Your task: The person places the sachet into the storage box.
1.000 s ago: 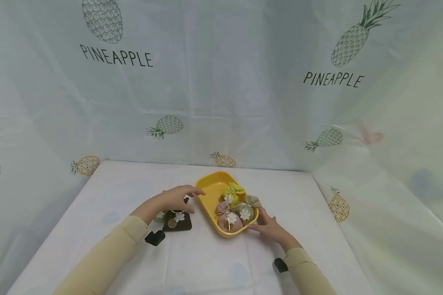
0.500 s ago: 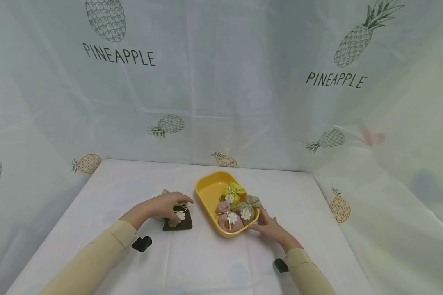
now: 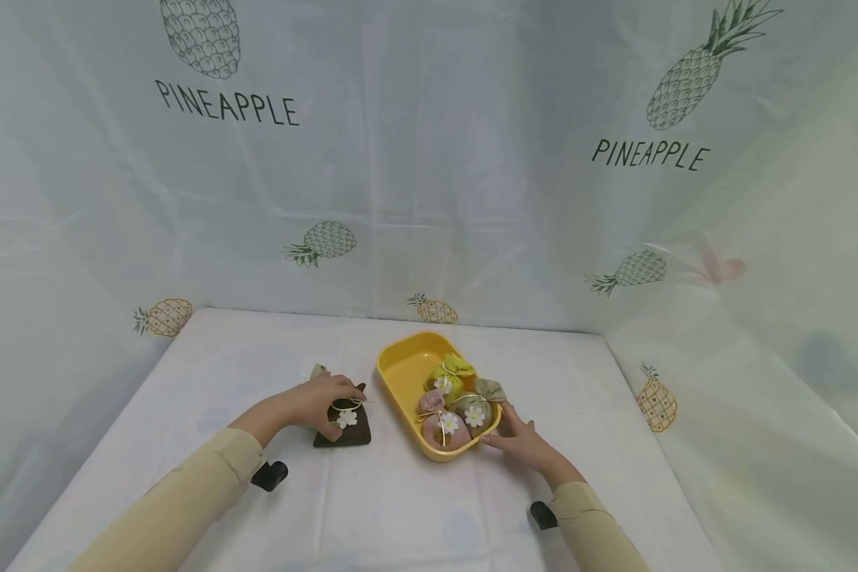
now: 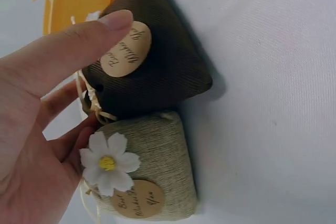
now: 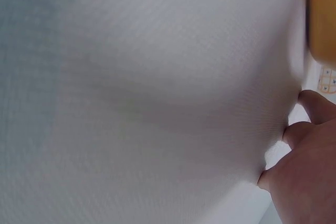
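Note:
My left hand (image 3: 307,403) is at a dark brown drawstring sachet (image 4: 168,66) with a white flower and a round paper label. In the left wrist view the thumb lies over the label and the fingers reach behind the neck, gripping it. Close against it lies a grey-green sachet (image 4: 157,153), mostly hidden by the hand in the head view. My right hand (image 3: 529,449) touches the near right corner of a yellow tray (image 3: 409,355), fingers spread along the outside. Inside the tray are a yellow sachet (image 3: 456,366), a pink sachet (image 3: 436,433) and another grey-green sachet (image 3: 489,390).
A white cloth (image 3: 400,508) covers the table. Behind it and at the sides hangs a pale curtain (image 3: 436,175) printed with pineapples. Black wrist-worn pieces show below each hand. The far left part of the tray is bare.
My left hand has drawn back left from beside the tray, lowered over the dark brown sachet and taken hold of it. The right hand and tray have stayed put.

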`<state>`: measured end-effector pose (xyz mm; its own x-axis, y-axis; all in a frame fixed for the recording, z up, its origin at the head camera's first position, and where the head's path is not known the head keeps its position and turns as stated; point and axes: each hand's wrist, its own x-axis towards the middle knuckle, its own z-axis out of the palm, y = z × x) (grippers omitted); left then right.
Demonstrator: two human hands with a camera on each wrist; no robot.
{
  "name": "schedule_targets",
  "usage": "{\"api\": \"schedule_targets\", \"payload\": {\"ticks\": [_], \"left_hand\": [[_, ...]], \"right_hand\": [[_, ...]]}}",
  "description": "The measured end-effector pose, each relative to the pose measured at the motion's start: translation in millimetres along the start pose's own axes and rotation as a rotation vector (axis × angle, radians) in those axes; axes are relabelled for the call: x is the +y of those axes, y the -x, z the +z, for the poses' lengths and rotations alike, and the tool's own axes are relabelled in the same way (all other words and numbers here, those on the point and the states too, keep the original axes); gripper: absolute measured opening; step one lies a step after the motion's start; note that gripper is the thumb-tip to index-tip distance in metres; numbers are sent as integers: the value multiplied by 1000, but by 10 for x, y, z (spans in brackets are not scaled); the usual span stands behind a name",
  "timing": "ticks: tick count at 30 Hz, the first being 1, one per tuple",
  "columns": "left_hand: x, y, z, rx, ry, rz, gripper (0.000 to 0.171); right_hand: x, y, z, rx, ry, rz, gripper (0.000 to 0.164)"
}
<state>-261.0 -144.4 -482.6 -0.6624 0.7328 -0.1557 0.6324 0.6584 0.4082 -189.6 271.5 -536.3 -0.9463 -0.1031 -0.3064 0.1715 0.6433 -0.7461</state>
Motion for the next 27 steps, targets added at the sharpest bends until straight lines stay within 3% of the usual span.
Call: {"api": "schedule_targets", "payload": {"ticks": [7, 15, 27], "left_hand": [[-36, -17, 42, 18, -46, 9, 67], [-62, -79, 76, -30, -46, -87, 71], [-29, -114, 93, -65, -37, -121, 65]], "right_hand": [[0, 2, 3, 0, 5, -4, 104], [15, -8, 8, 4, 2, 9, 105], [20, -7, 21, 1, 17, -12, 104]]}}
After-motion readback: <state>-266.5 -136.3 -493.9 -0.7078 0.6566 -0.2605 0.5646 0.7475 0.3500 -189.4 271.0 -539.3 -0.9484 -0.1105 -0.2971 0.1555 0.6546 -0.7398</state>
